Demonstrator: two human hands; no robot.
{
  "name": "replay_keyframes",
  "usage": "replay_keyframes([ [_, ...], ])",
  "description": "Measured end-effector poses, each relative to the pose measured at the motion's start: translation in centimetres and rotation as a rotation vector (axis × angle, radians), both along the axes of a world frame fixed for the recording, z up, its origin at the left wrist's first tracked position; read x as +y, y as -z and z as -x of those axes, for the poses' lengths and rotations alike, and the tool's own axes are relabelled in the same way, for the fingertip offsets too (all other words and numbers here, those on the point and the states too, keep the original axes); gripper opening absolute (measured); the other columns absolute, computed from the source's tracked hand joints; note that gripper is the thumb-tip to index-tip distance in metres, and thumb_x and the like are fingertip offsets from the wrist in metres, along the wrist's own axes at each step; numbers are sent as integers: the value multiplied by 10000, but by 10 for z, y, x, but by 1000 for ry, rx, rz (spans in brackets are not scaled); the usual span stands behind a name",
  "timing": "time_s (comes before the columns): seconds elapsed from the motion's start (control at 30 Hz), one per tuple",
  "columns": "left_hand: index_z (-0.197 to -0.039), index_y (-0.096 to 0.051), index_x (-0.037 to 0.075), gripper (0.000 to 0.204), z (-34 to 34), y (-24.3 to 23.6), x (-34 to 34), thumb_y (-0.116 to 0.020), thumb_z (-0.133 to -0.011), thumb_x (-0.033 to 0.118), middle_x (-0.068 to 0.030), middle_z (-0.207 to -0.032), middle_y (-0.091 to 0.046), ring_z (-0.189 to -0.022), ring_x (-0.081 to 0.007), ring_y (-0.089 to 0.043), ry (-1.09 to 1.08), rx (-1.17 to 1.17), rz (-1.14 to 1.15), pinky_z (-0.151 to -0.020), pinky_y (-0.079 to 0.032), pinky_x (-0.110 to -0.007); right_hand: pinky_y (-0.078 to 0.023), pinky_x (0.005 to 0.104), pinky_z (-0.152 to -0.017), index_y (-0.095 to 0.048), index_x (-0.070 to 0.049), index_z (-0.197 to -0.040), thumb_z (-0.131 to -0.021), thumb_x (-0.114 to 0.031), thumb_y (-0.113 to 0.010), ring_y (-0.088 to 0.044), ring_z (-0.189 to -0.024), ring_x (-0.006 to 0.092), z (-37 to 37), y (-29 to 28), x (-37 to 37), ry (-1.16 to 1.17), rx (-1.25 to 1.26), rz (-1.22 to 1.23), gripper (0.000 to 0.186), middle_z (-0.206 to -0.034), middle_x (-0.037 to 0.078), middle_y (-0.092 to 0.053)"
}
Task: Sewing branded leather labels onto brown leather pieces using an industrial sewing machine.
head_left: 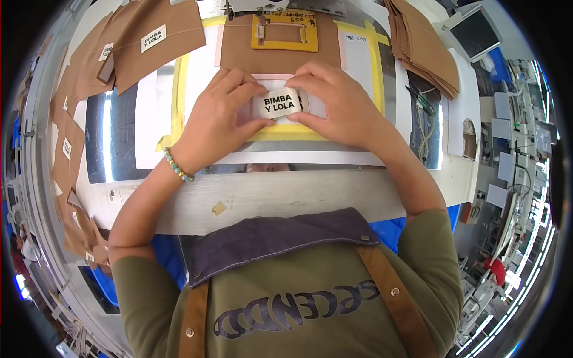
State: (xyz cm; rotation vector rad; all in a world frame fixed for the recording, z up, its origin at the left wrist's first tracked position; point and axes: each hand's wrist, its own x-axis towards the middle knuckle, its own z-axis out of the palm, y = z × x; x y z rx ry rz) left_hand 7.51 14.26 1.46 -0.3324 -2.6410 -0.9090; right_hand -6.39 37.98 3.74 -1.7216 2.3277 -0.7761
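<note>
Between my hands, over the white work surface, is a small white label (280,104) with black lettering. The thumb and fingers of my left hand (225,98) close on its left end. My right hand (334,98) pinches its right end, where a sliver of another printed label shows behind it. Just beyond my fingertips lies a flat brown fabric panel (239,51). On top of that panel rests a yellow frame-shaped template (285,46) with a rectangular window.
Several brown panels with white labels (161,51) are spread at the left and trail over the table's left side. A stack of brown pieces (422,48) lies at the far right. Thread and a dark tool (421,102) sit below it. Machine parts (256,5) stand at the far edge.
</note>
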Motion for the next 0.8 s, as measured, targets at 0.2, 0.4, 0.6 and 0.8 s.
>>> replay_keyframes([
  [0.2,-1145,-729,58,409,7,-7,-2,-912,-791,153,-98,-1118,-682,-1067,-326,-648,48,87,31,-915,-558,-431,-555,388,-879,-750,-57,-1261,-928,-291,-853,-685,-982,255,2,-12,-6,28,-247,103,420,-1164,92,-732],
  [0.4,-1179,-731,55,429,8,-15,-3,-908,-792,107,-102,-1161,-710,-1100,-329,-668,73,130,74,-937,-565,-438,-531,327,-741,-813,-39,-1145,-984,-245,-798,-666,-805,152,17,-6,-24,45,-458,94,261,-943,70,-783],
  [0.6,-1332,-705,57,535,8,-18,-13,-881,-830,113,-113,-1218,-709,-1153,-334,-660,-32,134,89,-976,-568,-437,-536,316,-722,-818,-34,-1094,-998,-188,-759,-683,-749,155,64,-8,-46,124,-418,123,190,-883,77,-790],
  [0.8,-1399,-682,47,536,26,-14,-26,-835,-888,99,-105,-1372,-710,-1261,-343,-648,-34,91,153,-1061,-556,-450,-576,400,-783,-819,-71,-1098,-986,-211,-740,-759,-848,300,123,14,-73,177,-36,169,196,-950,139,-802],
])
